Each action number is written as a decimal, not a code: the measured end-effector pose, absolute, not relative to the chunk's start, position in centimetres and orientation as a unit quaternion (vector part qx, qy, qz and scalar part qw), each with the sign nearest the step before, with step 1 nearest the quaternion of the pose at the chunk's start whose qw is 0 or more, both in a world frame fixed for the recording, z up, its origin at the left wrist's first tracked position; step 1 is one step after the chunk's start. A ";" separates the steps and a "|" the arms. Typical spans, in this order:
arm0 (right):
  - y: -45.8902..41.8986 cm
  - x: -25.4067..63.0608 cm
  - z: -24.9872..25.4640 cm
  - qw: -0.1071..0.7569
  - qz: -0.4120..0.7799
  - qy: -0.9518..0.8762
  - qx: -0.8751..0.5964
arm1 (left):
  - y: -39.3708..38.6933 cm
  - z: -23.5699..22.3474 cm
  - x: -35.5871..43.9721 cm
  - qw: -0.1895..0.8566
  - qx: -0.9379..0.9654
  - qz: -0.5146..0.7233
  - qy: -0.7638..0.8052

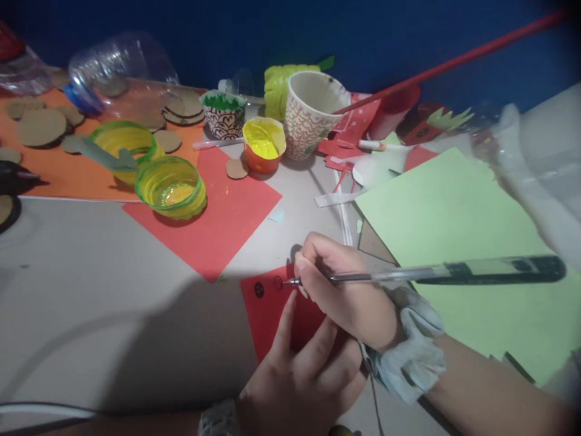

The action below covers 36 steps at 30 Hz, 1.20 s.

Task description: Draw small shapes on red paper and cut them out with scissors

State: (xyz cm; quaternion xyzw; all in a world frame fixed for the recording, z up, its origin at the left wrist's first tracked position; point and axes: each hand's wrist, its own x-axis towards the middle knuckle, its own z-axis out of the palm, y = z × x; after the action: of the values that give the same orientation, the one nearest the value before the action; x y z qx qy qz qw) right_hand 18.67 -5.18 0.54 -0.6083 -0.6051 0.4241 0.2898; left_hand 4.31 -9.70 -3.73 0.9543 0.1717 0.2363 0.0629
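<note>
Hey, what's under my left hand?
A small red paper, with a dark round mark and an outlined circle showing. Whatever the left hand covers on it can't be seen.

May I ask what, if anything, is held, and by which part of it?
The right hand holds a pen near its tip; the left hand lies on red paper.

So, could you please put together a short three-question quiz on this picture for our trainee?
1. Which hand grips the slim black-and-clear pen?
2. True or false: the transparent blue-capped plastic bottle lies on its side.
3. Which colour shows inside the small round orange-red cup? A) green B) blue C) yellow

Key:
1. The right hand; the left hand lies spread over the small red paper sheet.
2. True.
3. C.
</note>
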 end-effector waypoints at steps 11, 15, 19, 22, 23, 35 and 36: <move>-5.1 18.6 0.7 0.286 0.405 -0.616 -0.613 | -9.7 -3.4 4.1 0.071 0.959 0.221 0.163; -5.1 18.5 0.5 0.289 0.385 -0.623 -0.616 | -9.5 -3.4 3.9 0.079 0.961 0.216 0.154; -5.0 18.4 0.5 0.279 0.402 -0.621 -0.612 | -9.5 -3.7 3.9 0.069 0.957 0.232 0.159; -5.0 18.5 0.7 0.287 0.397 -0.618 -0.615 | -9.5 -3.6 3.9 0.081 0.958 0.225 0.156; -5.0 18.5 0.8 0.287 0.397 -0.621 -0.612 | -9.5 -3.5 3.9 0.083 0.961 0.217 0.153; -5.0 18.5 0.9 0.265 0.417 -0.625 -0.604 | -9.6 -3.1 3.9 0.072 0.963 0.202 0.163; -5.0 18.5 0.9 0.270 0.412 -0.626 -0.605 | -9.5 -3.0 3.9 0.074 0.964 0.200 0.160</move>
State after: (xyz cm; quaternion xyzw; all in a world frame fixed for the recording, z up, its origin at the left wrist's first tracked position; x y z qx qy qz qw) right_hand 18.52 -4.98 0.91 -0.6052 -0.6257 0.4117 0.2697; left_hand 3.88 -9.49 -3.01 0.9639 0.1598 0.1999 0.0738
